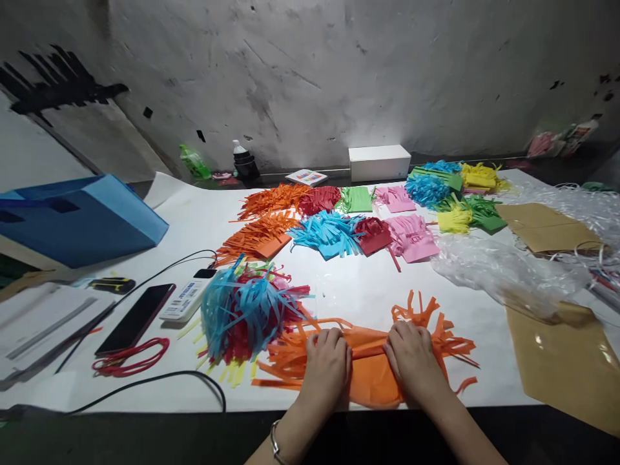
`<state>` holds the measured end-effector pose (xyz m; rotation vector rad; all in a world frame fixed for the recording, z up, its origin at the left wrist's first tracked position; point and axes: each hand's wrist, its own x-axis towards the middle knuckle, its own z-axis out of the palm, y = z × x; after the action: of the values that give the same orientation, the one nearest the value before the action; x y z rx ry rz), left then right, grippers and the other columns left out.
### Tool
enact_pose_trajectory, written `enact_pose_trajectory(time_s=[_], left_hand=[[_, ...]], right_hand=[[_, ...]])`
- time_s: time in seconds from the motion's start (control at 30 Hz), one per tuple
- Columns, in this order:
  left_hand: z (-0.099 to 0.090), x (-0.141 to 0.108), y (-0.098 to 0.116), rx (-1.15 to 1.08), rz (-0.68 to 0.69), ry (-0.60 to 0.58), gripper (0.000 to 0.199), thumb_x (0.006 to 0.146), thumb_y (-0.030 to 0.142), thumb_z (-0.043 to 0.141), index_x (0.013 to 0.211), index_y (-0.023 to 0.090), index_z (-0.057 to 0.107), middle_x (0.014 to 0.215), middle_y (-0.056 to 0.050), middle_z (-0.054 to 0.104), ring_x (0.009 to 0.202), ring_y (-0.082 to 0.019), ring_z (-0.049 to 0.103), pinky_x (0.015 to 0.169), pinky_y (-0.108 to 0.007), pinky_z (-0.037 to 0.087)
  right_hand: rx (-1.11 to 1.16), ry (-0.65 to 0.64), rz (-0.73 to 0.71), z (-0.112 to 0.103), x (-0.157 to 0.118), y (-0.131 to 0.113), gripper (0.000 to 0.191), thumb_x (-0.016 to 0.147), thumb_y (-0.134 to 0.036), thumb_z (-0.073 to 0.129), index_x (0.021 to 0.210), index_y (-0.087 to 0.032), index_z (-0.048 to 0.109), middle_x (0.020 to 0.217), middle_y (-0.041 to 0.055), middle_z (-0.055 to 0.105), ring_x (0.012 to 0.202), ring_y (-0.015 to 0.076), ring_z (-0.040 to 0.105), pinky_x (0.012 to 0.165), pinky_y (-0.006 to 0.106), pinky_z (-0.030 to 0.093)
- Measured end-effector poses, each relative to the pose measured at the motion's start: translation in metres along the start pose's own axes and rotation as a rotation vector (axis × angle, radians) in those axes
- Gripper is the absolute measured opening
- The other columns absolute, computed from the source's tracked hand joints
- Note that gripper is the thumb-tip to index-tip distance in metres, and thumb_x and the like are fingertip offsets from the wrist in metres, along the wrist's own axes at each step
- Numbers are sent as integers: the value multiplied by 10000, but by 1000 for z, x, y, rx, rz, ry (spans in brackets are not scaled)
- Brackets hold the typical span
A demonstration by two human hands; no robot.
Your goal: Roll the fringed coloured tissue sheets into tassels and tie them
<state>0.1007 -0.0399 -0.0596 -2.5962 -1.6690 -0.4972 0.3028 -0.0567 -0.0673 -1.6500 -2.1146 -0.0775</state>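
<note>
An orange tissue sheet (371,381) with fringed ends lies at the front edge of the white-covered table. My left hand (327,365) rests on its left part, fingers curled over the paper. On its right part sits my right hand (414,358), fingers bent and close together. Between the hands runs a rolled or folded ridge of orange paper, which both hands press or grip. Orange strips spread out to both sides. Left of my left hand is a bundle of blue, red and yellow fringe (247,310), partly in a clear bag.
Rows of fringed paper (329,234) lie further back. At left are a phone (137,318), a power bank (186,298), cables and a blue box (87,219). Clear plastic (508,271) and brown envelopes (564,361) lie at right. A white box (379,163) stands by the wall.
</note>
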Motion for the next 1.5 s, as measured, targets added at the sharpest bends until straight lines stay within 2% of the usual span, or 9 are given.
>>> enact_pose_trajectory(time_s=[0.13,0.27,0.5,0.7,0.83,1.0,1.23,1.4,1.5], left_hand=[[2,4,1,41,-22,-19,74,866,144,610,821,169,662,948,-79,673,930,-285,581,867,-473,390],[-1,4,-1,36,-17,-15,52,866,158,625,842,171,670,940,-76,676,908,-274,587,867,-471,401],[-1,0,-9,-122,201,125,95,833,215,752,793,265,682,1032,-1,699,1047,-241,580,1095,-526,265],[12,5,-13,-168,299,128,132,879,136,684,800,239,663,913,8,696,974,-198,589,1081,-449,314],[16,6,-18,-187,300,97,116,841,179,748,799,240,658,893,36,708,922,-176,598,1038,-399,343],[13,0,-14,-182,189,62,142,847,113,700,815,248,671,900,25,715,925,-192,602,987,-415,353],[-2,5,3,-76,49,-37,122,877,127,577,830,196,665,978,-64,682,947,-262,579,927,-494,392],[-8,16,7,12,29,-85,90,856,128,613,833,178,684,956,-90,671,917,-289,586,864,-525,431],[-8,19,2,18,109,-94,102,865,117,664,825,206,696,993,-53,677,966,-261,590,976,-555,389]], right_hand=[[11,40,1,-5,4,-4,104,893,-96,568,879,-196,593,929,64,616,907,255,546,899,463,338],[64,34,-178,-3,6,-15,156,873,-86,626,806,-225,607,875,-5,635,896,197,558,1003,441,296],[104,67,-269,7,5,-17,225,917,-112,572,714,-205,596,730,-14,594,742,160,528,929,375,342],[121,80,-295,13,5,-24,237,949,-73,505,775,-199,606,791,-1,618,768,162,539,946,357,350],[132,66,-303,8,3,-12,259,951,-72,488,752,-196,597,763,11,598,751,177,513,902,354,382],[190,47,-244,-9,-4,4,165,919,-85,554,836,-208,626,852,14,626,839,188,532,912,361,399],[234,76,-16,-3,-5,-7,173,891,-86,552,784,-216,592,900,11,625,896,198,571,1026,462,336],[217,78,137,2,1,-10,215,878,-106,548,691,-212,542,837,17,592,845,219,572,930,479,382],[211,62,121,2,1,-9,182,889,-109,556,747,-222,574,859,14,600,856,217,573,926,469,391]])
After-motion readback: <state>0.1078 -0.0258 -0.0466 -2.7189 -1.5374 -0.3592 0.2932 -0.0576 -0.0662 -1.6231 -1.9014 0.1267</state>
